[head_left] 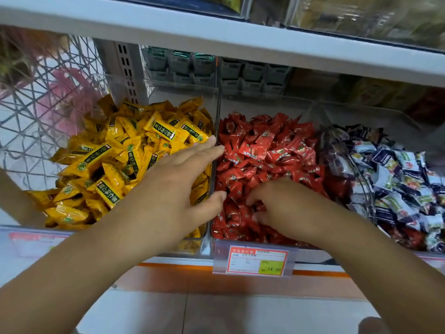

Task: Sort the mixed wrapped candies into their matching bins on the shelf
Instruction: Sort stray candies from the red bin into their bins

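Only one cam, worn on the head, facing forward and down. It's right up close to the shelf bins (218,109), wide-angle.

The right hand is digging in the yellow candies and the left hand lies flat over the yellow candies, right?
No. The head view shows the right hand digging, fingers curled, in the red wrapped candies, not the yellow ones. The left hand does lie flat over the yellow wrapped candies.

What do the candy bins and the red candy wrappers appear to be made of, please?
The bins look like clear, glossy rigid plastic: their contents show through the walls. The red candy wrappers look like thin shiny film, possibly foil-lined: they are creased, with bright glints and crimped ends.
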